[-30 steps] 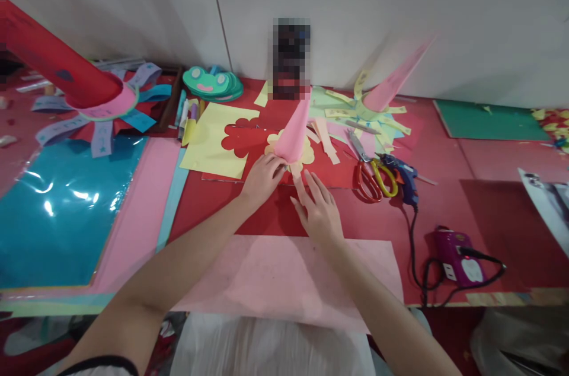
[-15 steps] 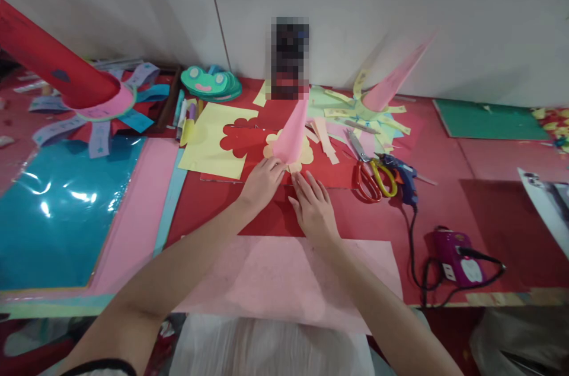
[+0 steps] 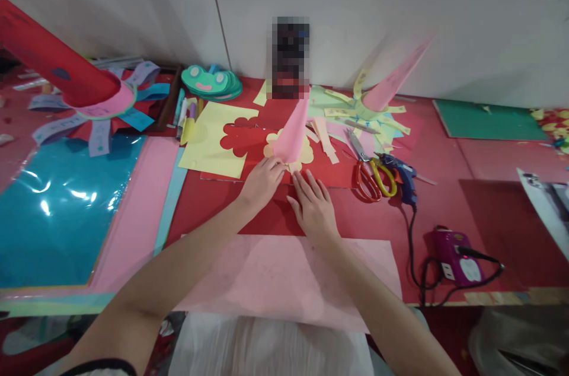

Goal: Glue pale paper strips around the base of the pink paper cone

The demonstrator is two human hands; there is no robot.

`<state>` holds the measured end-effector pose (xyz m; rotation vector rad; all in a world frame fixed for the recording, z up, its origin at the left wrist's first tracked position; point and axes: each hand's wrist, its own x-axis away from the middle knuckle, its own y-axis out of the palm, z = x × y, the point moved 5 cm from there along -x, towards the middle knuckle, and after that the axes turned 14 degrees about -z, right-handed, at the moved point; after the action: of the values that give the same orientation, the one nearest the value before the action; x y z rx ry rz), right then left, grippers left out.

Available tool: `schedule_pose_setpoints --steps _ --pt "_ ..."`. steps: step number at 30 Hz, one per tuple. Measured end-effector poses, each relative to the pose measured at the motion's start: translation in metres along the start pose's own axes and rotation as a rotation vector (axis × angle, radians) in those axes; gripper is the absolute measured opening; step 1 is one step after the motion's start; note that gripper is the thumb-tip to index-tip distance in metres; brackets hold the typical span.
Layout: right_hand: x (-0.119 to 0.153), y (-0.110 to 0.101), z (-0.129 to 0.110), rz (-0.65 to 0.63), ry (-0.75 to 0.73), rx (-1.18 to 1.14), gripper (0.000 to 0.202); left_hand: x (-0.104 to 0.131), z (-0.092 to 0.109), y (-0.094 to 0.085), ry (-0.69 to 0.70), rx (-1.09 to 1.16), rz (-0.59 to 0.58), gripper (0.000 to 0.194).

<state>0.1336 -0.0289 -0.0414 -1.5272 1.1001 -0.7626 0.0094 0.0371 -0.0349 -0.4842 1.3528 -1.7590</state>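
A pink paper cone [image 3: 292,134] stands point up on a pale yellow-orange paper flower [image 3: 306,152]. My left hand [image 3: 263,185] is closed, its fingertips pressed together at the cone's lower left edge; the exact grip is partly hidden. Beside it, my right hand [image 3: 316,207] lies open, fingers stretched out, the tips touching the flower's front edge by a small pale paper tab [image 3: 294,168]. Under the flower are red paper sheets [image 3: 331,175], one with a scalloped edge.
Scissors [image 3: 368,165], a glue gun [image 3: 403,177] with its cord, and a purple power box [image 3: 457,257] lie to the right. A second cone [image 3: 395,82] stands behind. Left are a yellow sheet [image 3: 213,145], markers [image 3: 188,118], frog cutouts [image 3: 208,84] and a red paper tube [image 3: 71,61]. Pink paper [image 3: 288,281] lies in front.
Almost nothing differs. My right hand's fingers have shifted very slightly by the flower's edge; the cone and my left hand stay in place.
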Motion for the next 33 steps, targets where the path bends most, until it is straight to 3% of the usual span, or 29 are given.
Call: schedule_pose_setpoints --steps 27,33 --pt "-0.001 -0.001 0.001 -0.005 0.016 -0.016 0.046 0.001 0.003 -0.002 -0.007 -0.113 -0.011 0.024" --pt "-0.009 -0.014 0.019 0.075 0.087 -0.128 0.045 0.001 0.002 -0.001 -0.002 -0.097 -0.026 0.026"
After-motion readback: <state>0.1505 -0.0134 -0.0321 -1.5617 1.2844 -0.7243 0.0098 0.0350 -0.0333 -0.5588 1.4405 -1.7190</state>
